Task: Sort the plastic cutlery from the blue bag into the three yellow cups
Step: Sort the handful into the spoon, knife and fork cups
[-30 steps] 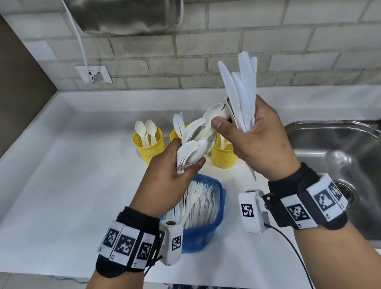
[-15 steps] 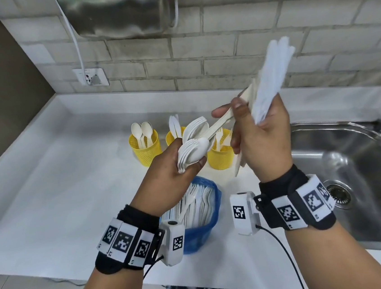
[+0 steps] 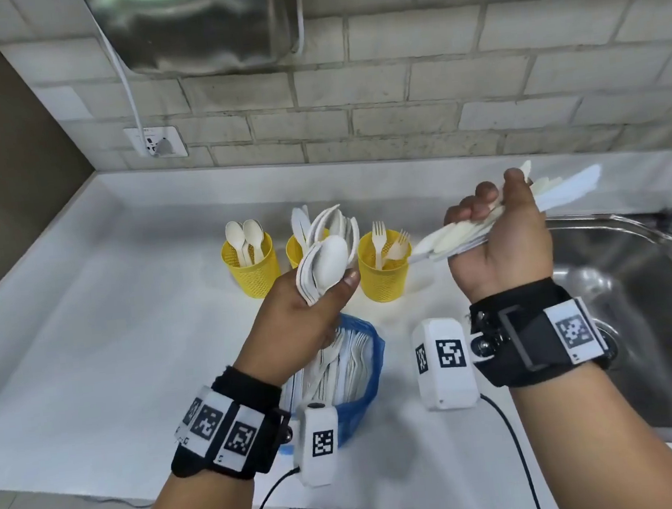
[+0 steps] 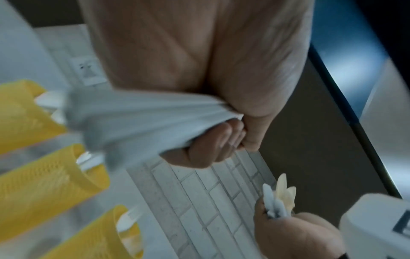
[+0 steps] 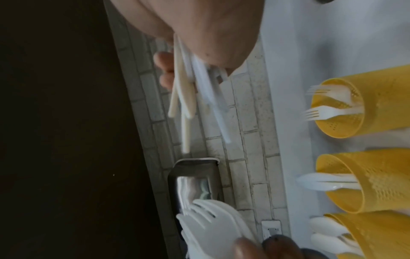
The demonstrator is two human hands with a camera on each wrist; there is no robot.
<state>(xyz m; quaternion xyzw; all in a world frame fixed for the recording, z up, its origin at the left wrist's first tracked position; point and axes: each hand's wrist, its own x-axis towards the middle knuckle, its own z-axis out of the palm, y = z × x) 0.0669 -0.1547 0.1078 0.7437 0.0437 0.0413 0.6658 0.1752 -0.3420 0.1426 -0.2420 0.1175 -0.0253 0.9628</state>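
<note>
Fingers (image 3: 482, 203) of right hand (image 3: 498, 237) curl round flat white plastic knives (image 3: 449, 240); left hand (image 3: 292, 325) grips white spoon-and-fork stack (image 3: 326, 259) above blue bag (image 3: 372, 358). Behind bag, middle yellow mesh cup (image 3: 295, 254) holds knives: tip handles down, drop together.

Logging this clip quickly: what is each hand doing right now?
Left hand: holds a bunch of spoons and forks.
Right hand: holds a bundle of knives.
</note>
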